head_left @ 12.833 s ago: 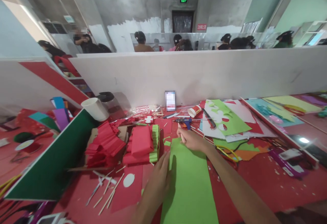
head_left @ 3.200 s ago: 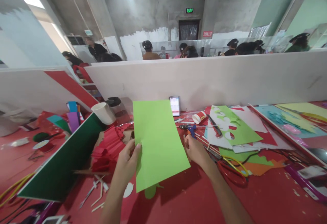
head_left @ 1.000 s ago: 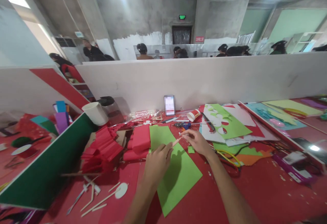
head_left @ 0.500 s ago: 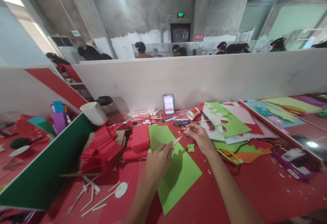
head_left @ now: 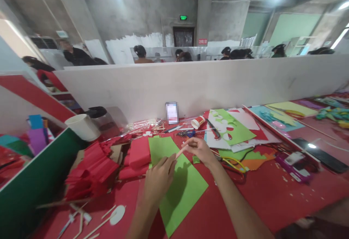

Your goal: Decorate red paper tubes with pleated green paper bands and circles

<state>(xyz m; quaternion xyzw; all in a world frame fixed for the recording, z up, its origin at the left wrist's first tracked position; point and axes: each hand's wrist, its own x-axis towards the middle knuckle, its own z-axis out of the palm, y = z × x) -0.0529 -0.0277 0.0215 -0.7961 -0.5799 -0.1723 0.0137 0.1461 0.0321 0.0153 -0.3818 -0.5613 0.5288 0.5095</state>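
Observation:
My left hand is closed round a thin pale pinkish stick that points up and to the right. At its far end, the fingertips of my right hand are pinched together on the tip. Below both hands a bright green paper sheet lies slantwise on the red table. A small green paper scrap sits just under my right hand. Folded red crepe paper lies to the left of the sheet.
Further left are gathered red crepe paper, a white cup and a green board. To the right lie yellow-handled scissors, cut green paper and a purple glue gun. A phone leans against the white partition.
My right fingertips have come down onto the stick's tip, where there was a gap before. The whole view has shifted, with things appearing further left.

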